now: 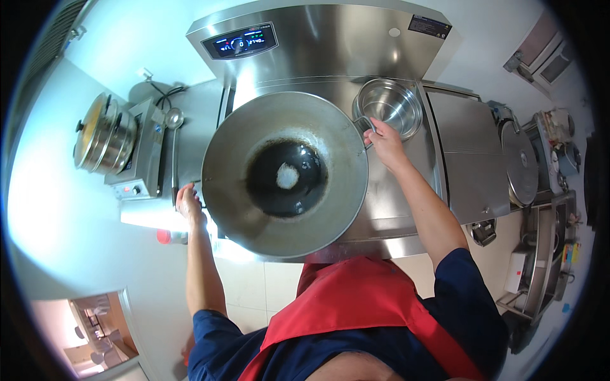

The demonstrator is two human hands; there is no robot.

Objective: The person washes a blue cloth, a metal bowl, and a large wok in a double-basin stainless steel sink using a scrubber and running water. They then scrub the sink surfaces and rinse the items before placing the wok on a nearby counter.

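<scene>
A large metal wok (228, 143) sits before me at the stove. Its inner bottom is dark and shiny, with a pale round spot at the center. On the right, my right hand (385, 143) grips the wok's right loop handle (367, 125). My left hand (188, 202) closes at the wok's left side, where only a bit of the left handle (196, 182) shows past my fingers. A long steel ladle (175, 143) lies on the counter left of the wok, the dark end of its shaft beside my left hand.
Behind the wok's right rim stands a round stainless steel pot (388, 107). A lidded steamer pot (107, 138) rests on an appliance (138, 166) at the left. The steel backsplash (324, 43) carries a lit display (240, 42). A large round lid (522, 162) is farther right.
</scene>
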